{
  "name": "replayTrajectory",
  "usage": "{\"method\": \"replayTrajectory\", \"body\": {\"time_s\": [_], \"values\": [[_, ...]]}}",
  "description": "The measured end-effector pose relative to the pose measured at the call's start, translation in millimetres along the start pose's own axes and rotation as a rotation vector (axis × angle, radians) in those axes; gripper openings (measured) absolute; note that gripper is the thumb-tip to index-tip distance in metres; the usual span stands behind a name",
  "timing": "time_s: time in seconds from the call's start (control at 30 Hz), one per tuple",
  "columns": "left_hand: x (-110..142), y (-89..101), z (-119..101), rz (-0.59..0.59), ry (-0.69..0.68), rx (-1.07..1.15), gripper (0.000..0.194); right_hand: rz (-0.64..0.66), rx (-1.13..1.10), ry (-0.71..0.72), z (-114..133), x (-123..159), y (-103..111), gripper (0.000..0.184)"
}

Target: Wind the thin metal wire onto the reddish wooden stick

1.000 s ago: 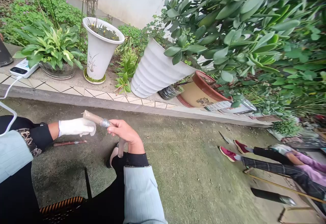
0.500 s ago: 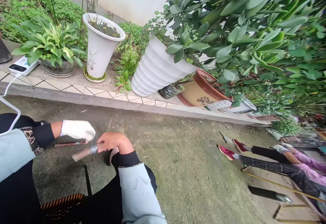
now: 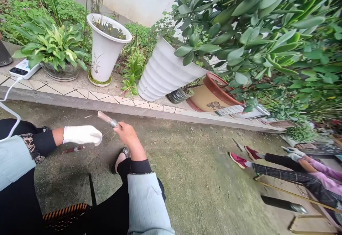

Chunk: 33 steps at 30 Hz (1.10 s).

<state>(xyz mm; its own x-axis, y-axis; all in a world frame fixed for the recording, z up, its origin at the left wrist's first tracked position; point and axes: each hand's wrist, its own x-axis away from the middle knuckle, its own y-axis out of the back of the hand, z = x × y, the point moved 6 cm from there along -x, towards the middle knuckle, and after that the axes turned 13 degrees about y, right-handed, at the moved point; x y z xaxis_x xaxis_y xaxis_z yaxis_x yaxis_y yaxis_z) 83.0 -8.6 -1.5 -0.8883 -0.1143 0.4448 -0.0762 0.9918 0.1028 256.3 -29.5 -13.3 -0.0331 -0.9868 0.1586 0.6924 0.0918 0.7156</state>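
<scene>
My left hand [image 3: 84, 135], in a white knit glove, is closed with its fingertips turned down. Just below it shows a dark red-brown stick [image 3: 73, 149] with something shiny wound round one end; whether the glove grips it I cannot tell. A faint thin strand seems to run from the glove toward my right hand [image 3: 127, 134]. That bare hand is wrapped round the lower end of a pale, smooth rod [image 3: 105, 116]. Silvery wire or thread is coiled round the rod beside my fingers, and its free end tilts up to the left.
Potted plants line a tiled ledge, among them a white pot [image 3: 103, 55] and a ribbed white planter [image 3: 165, 71]. A white device [image 3: 25, 69] with a cable sits at left. On the right, another person in red shoes [image 3: 237, 160] sits near a dark cylinder [image 3: 283, 203].
My right hand has lifted and turned, swinging the rod from pointing down-left to pointing up-left. The gloved hand has barely shifted; the dark stick beneath it has tilted and shows less length.
</scene>
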Motion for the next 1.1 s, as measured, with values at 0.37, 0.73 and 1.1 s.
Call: {"method": "replayTrajectory", "body": {"time_s": [0.37,0.73,1.1], "values": [[5,21.1,14,0.001,-0.031,-0.175,0.022,0.654,0.199,0.126,25,19,-48,0.014],[-3,16.2,17,-0.008,0.062,0.009,0.034,-0.13,-0.295,0.069,4,3,14,0.022],[-6,26.5,20,-0.1,-0.034,0.104,0.033,0.759,-0.53,0.329,47,37,-28,0.03]]}}
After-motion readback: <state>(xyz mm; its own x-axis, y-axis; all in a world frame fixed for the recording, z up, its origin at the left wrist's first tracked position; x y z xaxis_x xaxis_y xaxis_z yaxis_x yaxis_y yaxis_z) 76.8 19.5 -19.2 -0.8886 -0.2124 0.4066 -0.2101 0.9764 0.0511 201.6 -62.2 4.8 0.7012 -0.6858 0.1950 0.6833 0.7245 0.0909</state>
